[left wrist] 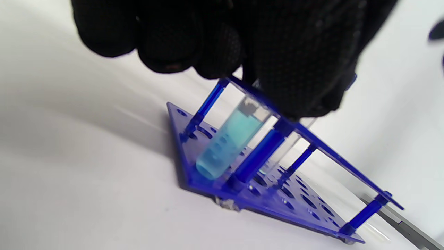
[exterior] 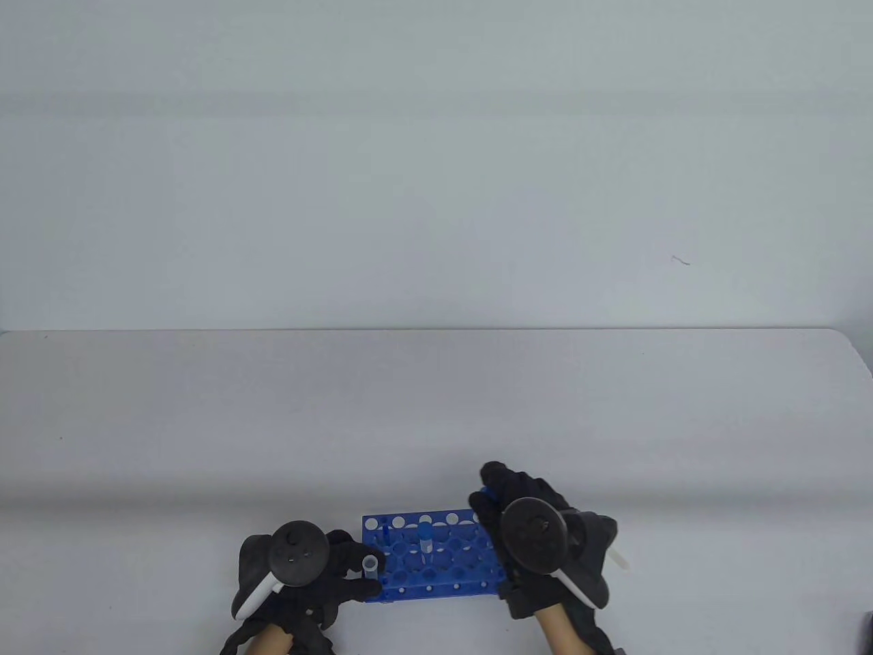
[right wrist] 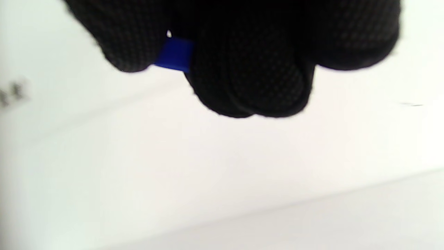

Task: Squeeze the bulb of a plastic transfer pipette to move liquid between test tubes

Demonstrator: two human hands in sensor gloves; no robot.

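Note:
A blue test tube rack (exterior: 436, 556) stands at the table's front edge. My left hand (exterior: 320, 573) grips the top of an open test tube (exterior: 370, 565) standing in the rack's front-left corner. In the left wrist view this tube (left wrist: 229, 142) holds light blue liquid and my fingers (left wrist: 295, 69) cover its mouth. A second tube with a blue cap (exterior: 426, 537) stands mid-rack. My right hand (exterior: 518, 512) hovers over the rack's right end and pinches a small blue piece (right wrist: 173, 53), seemingly a tube cap. A whitish plastic end (exterior: 619, 556), perhaps the pipette, sticks out under that hand.
The rack (left wrist: 277, 201) has several unfilled holes. The white table (exterior: 436, 423) stretches back to a pale wall. A metal strip (left wrist: 399, 218) shows beyond the rack in the left wrist view.

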